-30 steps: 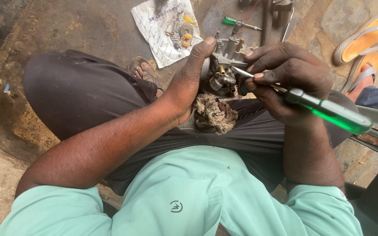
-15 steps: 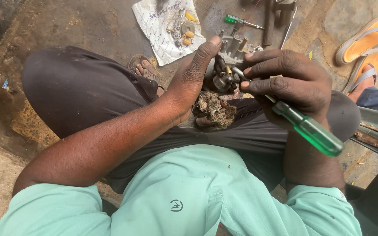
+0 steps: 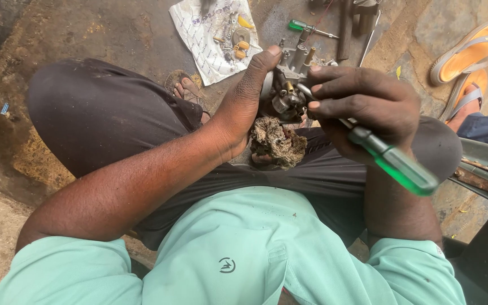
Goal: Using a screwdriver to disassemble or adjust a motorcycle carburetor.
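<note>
My left hand [image 3: 247,104] grips a small metal carburettor [image 3: 287,90] from its left side, thumb up along the top. My right hand [image 3: 362,107] holds a green-handled screwdriver [image 3: 393,162], its shaft running between the fingers with the tip on the carburettor's face. A dirty wad of rag [image 3: 278,144] is bunched under the part, resting on my lap.
A white sheet [image 3: 210,34] on the ground ahead carries small brass and metal parts. A second green-handled screwdriver [image 3: 306,27] and metal tools lie beyond the carburettor. An orange sandal [image 3: 470,51] and another person's sandalled foot are at the right, with a grey metal piece [image 3: 481,175] near my right knee.
The screwdriver's handle has swung down and closer to me, and my right hand has shifted a little left over the carburettor. My left hand keeps the same grip.
</note>
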